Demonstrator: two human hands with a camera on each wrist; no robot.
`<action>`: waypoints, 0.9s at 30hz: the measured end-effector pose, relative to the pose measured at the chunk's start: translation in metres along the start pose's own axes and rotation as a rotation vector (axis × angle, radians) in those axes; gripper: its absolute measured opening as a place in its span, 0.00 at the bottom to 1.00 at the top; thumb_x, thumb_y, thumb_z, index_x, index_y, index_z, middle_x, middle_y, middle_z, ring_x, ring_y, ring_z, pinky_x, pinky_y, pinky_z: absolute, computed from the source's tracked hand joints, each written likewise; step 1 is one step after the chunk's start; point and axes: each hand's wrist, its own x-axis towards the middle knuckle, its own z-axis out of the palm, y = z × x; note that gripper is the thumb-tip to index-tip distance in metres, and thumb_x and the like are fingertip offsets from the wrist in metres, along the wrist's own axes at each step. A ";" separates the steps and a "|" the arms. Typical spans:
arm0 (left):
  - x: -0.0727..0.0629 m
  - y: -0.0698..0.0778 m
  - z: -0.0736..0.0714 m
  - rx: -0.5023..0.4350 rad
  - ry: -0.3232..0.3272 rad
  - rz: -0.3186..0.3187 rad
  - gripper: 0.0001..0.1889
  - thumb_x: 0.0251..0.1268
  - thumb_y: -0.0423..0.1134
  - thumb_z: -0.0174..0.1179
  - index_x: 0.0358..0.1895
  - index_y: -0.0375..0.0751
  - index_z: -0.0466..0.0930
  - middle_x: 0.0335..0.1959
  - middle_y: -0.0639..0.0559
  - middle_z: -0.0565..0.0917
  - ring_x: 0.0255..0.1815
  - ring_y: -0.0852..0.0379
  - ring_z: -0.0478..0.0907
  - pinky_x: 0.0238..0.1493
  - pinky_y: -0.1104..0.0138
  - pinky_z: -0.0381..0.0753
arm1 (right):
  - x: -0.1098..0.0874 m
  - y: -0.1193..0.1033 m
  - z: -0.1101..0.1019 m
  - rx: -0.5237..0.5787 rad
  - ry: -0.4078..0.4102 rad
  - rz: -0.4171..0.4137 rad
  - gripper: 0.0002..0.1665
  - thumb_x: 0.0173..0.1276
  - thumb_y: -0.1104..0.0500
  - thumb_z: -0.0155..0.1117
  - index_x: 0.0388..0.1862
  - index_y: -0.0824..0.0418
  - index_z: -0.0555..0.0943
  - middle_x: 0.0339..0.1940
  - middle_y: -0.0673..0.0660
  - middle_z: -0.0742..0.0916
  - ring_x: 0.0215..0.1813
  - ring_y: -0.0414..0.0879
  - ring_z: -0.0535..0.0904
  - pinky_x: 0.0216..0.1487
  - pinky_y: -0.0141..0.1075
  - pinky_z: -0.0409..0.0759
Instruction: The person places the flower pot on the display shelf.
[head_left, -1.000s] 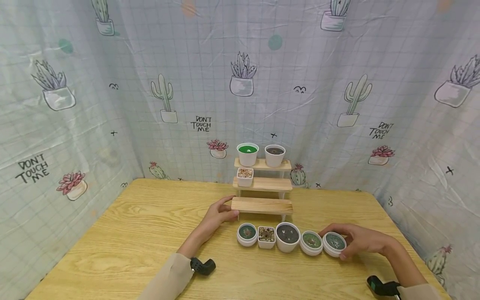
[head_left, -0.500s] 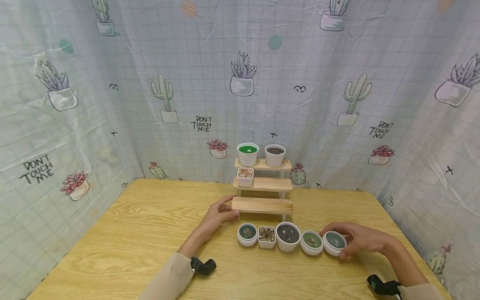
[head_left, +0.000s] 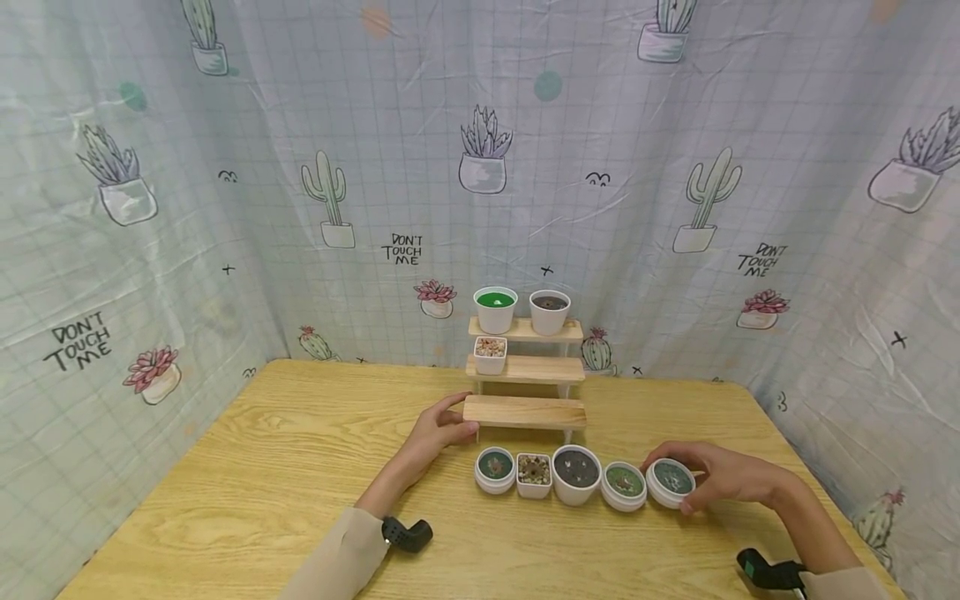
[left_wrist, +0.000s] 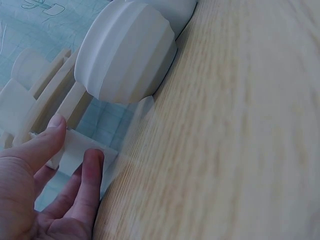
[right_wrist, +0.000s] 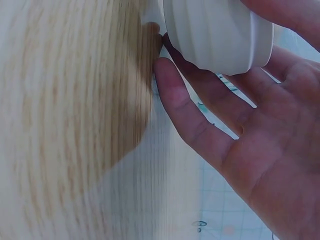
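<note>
Between the thumb and fingers of the right hand point(head_left: 716, 482) sits the end pot point(head_left: 671, 483), held by its sides, a hold that seems meant to leave its top uncovered (whether its base clears the table point(head_left: 562, 550) is hard to tell). Just left of this grip stands the olive pot point(head_left: 624, 487), and past it the tall pot point(head_left: 575, 475), pebble pot point(head_left: 534, 476) and teal pot point(head_left: 495, 470) form a close line, probably for easy reach. Farther left, the left hand point(head_left: 435, 432) has thumb and fingers narrowed about the low left end of the stand point(head_left: 525, 410), seemingly to steady it. Above that grip, the tan pot point(head_left: 491, 355) rests midway up; the green pot point(head_left: 495, 312) and dark pot point(head_left: 550, 313) share the top.
</note>
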 end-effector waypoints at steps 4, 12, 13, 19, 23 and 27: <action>-0.002 0.001 0.002 -0.012 0.001 0.000 0.39 0.69 0.40 0.69 0.80 0.44 0.62 0.52 0.38 0.85 0.48 0.51 0.88 0.55 0.61 0.87 | -0.001 0.000 0.001 0.006 0.004 -0.016 0.33 0.64 0.64 0.73 0.68 0.63 0.75 0.67 0.66 0.80 0.63 0.34 0.77 0.56 0.29 0.76; -0.002 0.002 0.002 -0.024 -0.005 0.000 0.39 0.69 0.40 0.69 0.80 0.43 0.62 0.53 0.36 0.85 0.48 0.51 0.88 0.55 0.61 0.87 | -0.002 -0.001 0.000 0.008 0.021 -0.021 0.33 0.64 0.64 0.73 0.68 0.64 0.75 0.66 0.66 0.80 0.62 0.34 0.77 0.57 0.28 0.76; -0.002 0.002 0.002 -0.023 -0.005 -0.001 0.39 0.69 0.40 0.69 0.80 0.44 0.62 0.53 0.36 0.84 0.48 0.51 0.88 0.55 0.61 0.87 | -0.003 -0.001 0.000 0.007 0.022 -0.019 0.33 0.64 0.64 0.73 0.68 0.63 0.75 0.66 0.65 0.80 0.62 0.34 0.77 0.57 0.28 0.76; 0.000 0.000 0.001 -0.014 0.002 -0.007 0.38 0.69 0.40 0.69 0.79 0.45 0.62 0.53 0.36 0.85 0.48 0.50 0.88 0.54 0.61 0.87 | -0.003 -0.007 -0.001 0.014 0.027 -0.006 0.33 0.65 0.64 0.72 0.68 0.63 0.75 0.65 0.63 0.81 0.61 0.35 0.78 0.57 0.28 0.77; 0.001 0.000 0.000 -0.013 0.002 -0.010 0.38 0.69 0.40 0.69 0.79 0.45 0.63 0.53 0.36 0.84 0.49 0.50 0.88 0.55 0.60 0.87 | -0.003 -0.012 -0.002 0.010 0.028 -0.005 0.32 0.66 0.64 0.72 0.69 0.64 0.75 0.65 0.64 0.81 0.60 0.35 0.78 0.56 0.28 0.77; 0.001 0.000 0.000 -0.015 -0.001 -0.008 0.39 0.69 0.40 0.69 0.80 0.45 0.62 0.54 0.36 0.84 0.49 0.50 0.88 0.55 0.61 0.87 | -0.004 -0.014 -0.003 0.007 0.031 -0.001 0.32 0.67 0.63 0.71 0.69 0.64 0.74 0.65 0.65 0.80 0.60 0.35 0.77 0.56 0.28 0.77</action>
